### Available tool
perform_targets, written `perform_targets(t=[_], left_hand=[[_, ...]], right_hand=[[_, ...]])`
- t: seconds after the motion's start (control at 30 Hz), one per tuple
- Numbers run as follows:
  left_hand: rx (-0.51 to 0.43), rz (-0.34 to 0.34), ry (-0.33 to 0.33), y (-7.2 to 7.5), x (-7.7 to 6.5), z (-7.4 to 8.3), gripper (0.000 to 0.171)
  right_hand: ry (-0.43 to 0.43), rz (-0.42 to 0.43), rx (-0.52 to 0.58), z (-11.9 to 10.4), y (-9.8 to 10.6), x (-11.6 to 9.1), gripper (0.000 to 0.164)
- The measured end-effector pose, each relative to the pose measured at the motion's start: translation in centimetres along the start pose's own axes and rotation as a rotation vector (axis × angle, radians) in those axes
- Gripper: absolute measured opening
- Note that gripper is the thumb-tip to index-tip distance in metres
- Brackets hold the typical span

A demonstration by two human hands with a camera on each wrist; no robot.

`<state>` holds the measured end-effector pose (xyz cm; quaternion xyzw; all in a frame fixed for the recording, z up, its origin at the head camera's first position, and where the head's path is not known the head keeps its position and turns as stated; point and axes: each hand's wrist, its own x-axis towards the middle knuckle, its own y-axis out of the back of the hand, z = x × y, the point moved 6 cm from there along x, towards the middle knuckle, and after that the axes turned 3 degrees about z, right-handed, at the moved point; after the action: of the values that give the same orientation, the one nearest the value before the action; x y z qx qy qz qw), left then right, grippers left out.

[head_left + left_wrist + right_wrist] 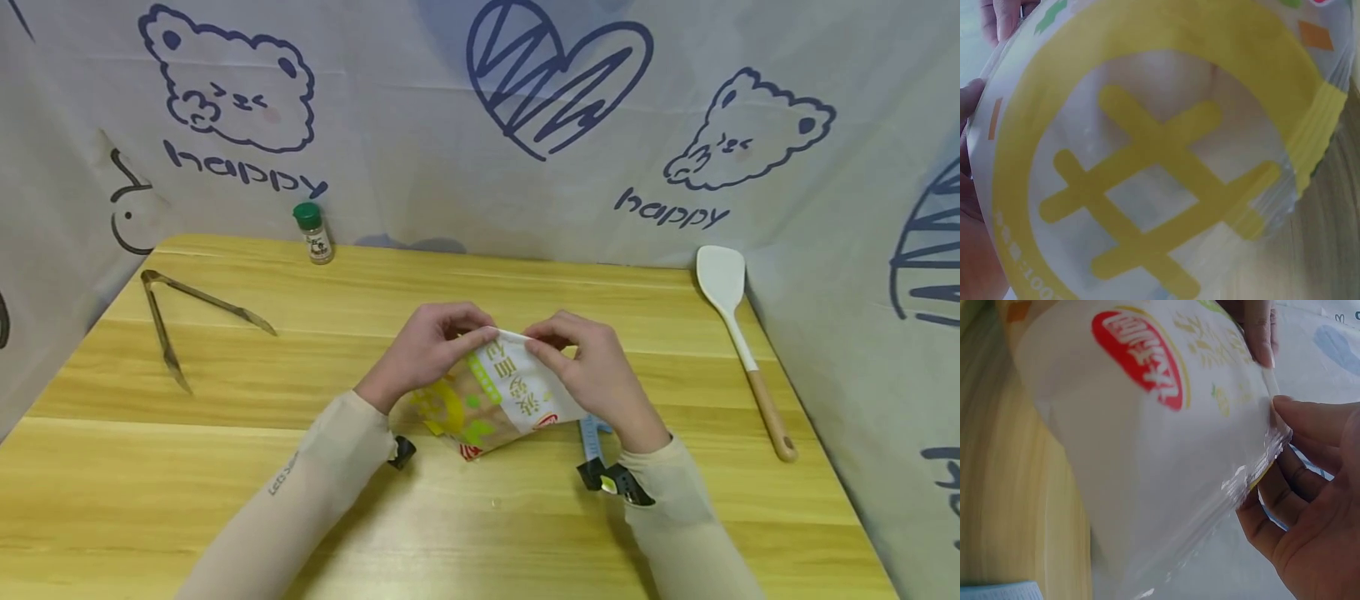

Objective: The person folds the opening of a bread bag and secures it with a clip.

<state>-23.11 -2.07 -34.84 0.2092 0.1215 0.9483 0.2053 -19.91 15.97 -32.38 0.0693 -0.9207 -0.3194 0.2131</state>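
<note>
A white plastic bread packet (517, 387) with yellow, green and red print is held up over the middle of the table. My left hand (442, 343) pinches its far edge between thumb and fingers. Close beside it, my right hand (588, 360) pinches the same edge a little to the right. In the left wrist view the packet (1210, 150) fills most of the picture, with a clear window and a crimped seam. In the right wrist view the thumb and fingers of the right hand (1316, 494) grip near the packet's corner.
A green-capped seasoning jar (312, 235) stands at the back left, with spread metal tongs (206, 296) in front of it. At the right lies a white spatula (731, 287) with a wooden handle. A light blue item (591, 440) lies partly hidden by the right hand and packet.
</note>
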Motion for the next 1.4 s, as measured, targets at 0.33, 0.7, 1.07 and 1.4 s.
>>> perform_targets(t=[0.33, 0.7, 1.07, 1.4], left_hand=[[-0.019, 0.001, 0.049, -0.09, -0.07, -0.15, 0.016], [-0.013, 0.007, 0.028, -0.26, 0.04, -0.13, 0.016], [-0.016, -0.003, 0.013, -0.29, 0.28, -0.23, 0.016], [-0.008, -0.014, 0.005, -0.13, 0.08, -0.24, 0.016]], right_hand=[[-0.066, 0.040, -0.026, 0.70, 0.27, -0.30, 0.005], [-0.039, 0.069, -0.019, 0.48, 0.14, -0.30, 0.003], [-0.033, 0.073, 0.004, 0.32, 0.01, -0.30, 0.005], [-0.039, 0.023, 0.017, 0.74, -0.30, -0.20, 0.006]])
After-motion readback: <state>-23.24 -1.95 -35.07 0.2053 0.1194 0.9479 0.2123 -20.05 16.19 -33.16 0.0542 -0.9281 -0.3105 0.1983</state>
